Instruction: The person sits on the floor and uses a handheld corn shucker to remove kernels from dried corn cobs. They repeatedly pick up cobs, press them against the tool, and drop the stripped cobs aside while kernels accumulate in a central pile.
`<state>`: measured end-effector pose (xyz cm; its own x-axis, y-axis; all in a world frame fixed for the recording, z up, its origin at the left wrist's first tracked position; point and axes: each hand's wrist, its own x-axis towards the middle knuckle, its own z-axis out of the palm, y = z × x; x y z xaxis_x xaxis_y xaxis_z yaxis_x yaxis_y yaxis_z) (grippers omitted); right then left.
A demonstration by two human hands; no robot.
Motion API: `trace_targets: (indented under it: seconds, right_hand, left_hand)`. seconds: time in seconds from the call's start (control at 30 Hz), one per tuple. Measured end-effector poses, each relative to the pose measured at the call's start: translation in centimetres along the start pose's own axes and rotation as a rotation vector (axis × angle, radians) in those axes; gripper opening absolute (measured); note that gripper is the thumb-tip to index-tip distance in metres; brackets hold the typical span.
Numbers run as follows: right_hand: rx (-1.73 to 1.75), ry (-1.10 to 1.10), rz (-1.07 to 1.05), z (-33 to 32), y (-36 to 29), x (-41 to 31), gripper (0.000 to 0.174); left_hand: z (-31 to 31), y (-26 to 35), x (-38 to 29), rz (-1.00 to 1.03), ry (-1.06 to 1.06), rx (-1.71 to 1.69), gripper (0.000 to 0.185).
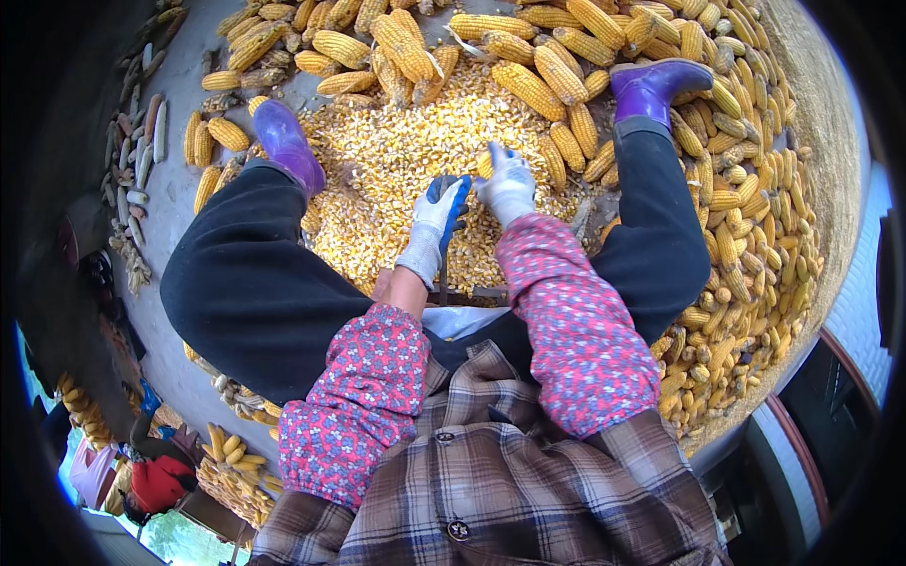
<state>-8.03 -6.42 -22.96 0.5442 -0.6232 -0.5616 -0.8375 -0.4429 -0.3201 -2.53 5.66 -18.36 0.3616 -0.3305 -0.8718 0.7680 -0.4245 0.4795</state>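
Note:
Both hands wear white and blue work gloves over a pile of loose corn kernels (382, 152) between my legs. My left hand (440, 209) is curled near the top of a dark upright bar (444, 276); whether it grips the bar is unclear. Just to the right and a little farther out, my right hand (507, 180) is around a yellow corn cob (485, 165), of which only a part shows beside the fingers. The two hands are close together.
Unshelled corn cobs (559, 74) lie beyond the kernels, with a large heap (750, 205) at the right. Stripped cobs (134, 159) lie on the concrete floor (170, 205) at left. Purple boots (287, 145) flank the kernels. A person in red (159, 481) is at lower left.

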Motion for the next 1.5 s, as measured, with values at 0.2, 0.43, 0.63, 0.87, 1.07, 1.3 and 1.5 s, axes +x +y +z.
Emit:
trace_targets:
  seconds: [0.2, 0.43, 0.63, 0.87, 1.07, 1.3, 1.5]
  right_hand:
    - [1.706, -0.095, 0.102, -4.1, -0.7, -3.2, 0.031]
    - [1.457, 0.066, 0.219, 0.2, 0.4, -7.3, 0.021]
    - [1.486, -0.29, 0.598, -3.7, 0.3, -8.8, 0.037]
    - [1.23, -0.75, 0.47, -1.1, -1.1, -7.7, 0.041]
    - [1.278, -0.467, 0.383, 4.2, -1.2, -8.9, 0.046]
    - [1.383, -0.426, 0.415, 1.4, -1.6, -9.2, 0.063]
    - [1.261, -0.482, 0.227, 0.0, -1.0, -9.8, 0.056]
  left_hand:
    - [-0.1, 1.1, -0.1, -0.156, -0.23, -0.236, 0.054]
    - [-1.4, -1.1, 0.3, -0.151, -0.259, -0.104, 0.029]
    - [-1.6, -0.3, -0.4, 0.021, -0.282, 0.147, 0.023]
    - [-1.7, -0.8, -1.5, 0.056, -0.045, 0.042, 0.034]
    - [-2.0, -1.6, -0.1, 0.203, -0.138, 0.008, 0.047]
    - [-1.6, -1.5, 0.1, 0.137, -0.199, 0.057, 0.06]
    - [-1.1, -0.9, -0.4, 0.2, -0.189, 0.071, 0.07]
